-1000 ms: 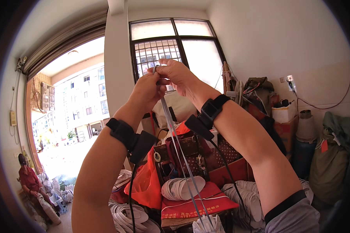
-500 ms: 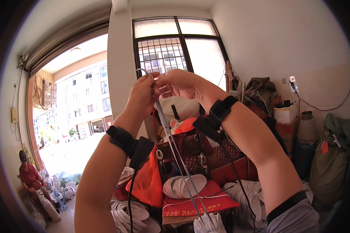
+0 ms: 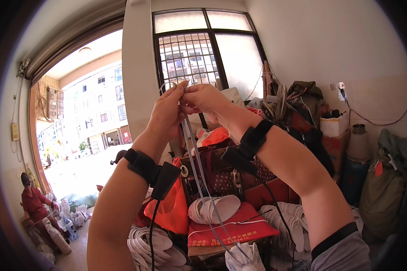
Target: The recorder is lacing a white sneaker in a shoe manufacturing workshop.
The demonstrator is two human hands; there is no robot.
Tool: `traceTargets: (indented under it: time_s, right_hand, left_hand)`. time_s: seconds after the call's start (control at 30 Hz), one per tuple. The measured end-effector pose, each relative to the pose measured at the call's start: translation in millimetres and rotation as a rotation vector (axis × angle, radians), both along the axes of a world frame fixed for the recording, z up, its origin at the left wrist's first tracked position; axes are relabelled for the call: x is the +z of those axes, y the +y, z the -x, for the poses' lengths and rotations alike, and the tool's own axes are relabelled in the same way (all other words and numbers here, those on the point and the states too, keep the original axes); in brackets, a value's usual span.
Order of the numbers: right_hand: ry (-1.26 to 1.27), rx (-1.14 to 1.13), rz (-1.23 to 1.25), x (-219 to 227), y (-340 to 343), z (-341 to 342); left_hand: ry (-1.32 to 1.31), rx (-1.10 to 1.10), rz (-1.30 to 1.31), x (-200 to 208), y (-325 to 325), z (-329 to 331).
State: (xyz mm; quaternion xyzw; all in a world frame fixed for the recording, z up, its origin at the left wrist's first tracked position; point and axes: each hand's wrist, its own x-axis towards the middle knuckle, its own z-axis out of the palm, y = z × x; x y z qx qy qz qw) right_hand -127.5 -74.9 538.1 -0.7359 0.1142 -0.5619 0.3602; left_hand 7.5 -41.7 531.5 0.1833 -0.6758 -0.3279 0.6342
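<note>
Both of my hands are raised in front of the window, fingertips meeting. My left hand (image 3: pixel 166 110) is closed in a pinch on the upper end of a thin grey strap (image 3: pixel 197 168), whose loose tip curls above the fingers. My right hand (image 3: pixel 209 100) pinches at the same spot, its other fingers curled. Two strands of the strap run down, fairly taut, to a bundle of white pieces (image 3: pixel 244 259) at the lower edge. Behind the strands, a tied stack of white insoles (image 3: pixel 221 207) lies on a flat red bag (image 3: pixel 244 228). Exactly how the fingers cross the strap is hidden.
More white insoles (image 3: pixel 156 247) lie at the lower left, and another pile (image 3: pixel 282 226) at the right. An orange-red plastic bag (image 3: pixel 165 214) hangs beside my left forearm. Green sacks (image 3: pixel 393 180) stand far right. A person in red (image 3: pixel 35 203) sits by the open doorway.
My hands have drawn closer together at the strap's end, right fingers now pinching beside the left. The view has shifted slightly; the strap still runs down to the white bundle.
</note>
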Motion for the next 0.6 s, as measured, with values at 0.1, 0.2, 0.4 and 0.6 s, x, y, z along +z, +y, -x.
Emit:
traceTargets:
  time_s: [0.1,0.2,0.4,0.6]
  right_hand:
    - [-0.02,-0.107,0.01,1,-5,6]
    - [0.024,-0.52,0.392,1,-5,6]
    - [0.074,-0.265,0.077,-12,-1,9]
    - [0.223,-0.163,0.021,-18,-6,16]
  left_hand:
    - [-0.007,0.065,-0.021,-7,-1,1]
    - [-0.148,0.275,0.046,-19,-7,-3]
    - [-0.133,0.255,-0.013,-39,-15,7]
    - [-0.174,0.263,0.015,-49,-18,2]
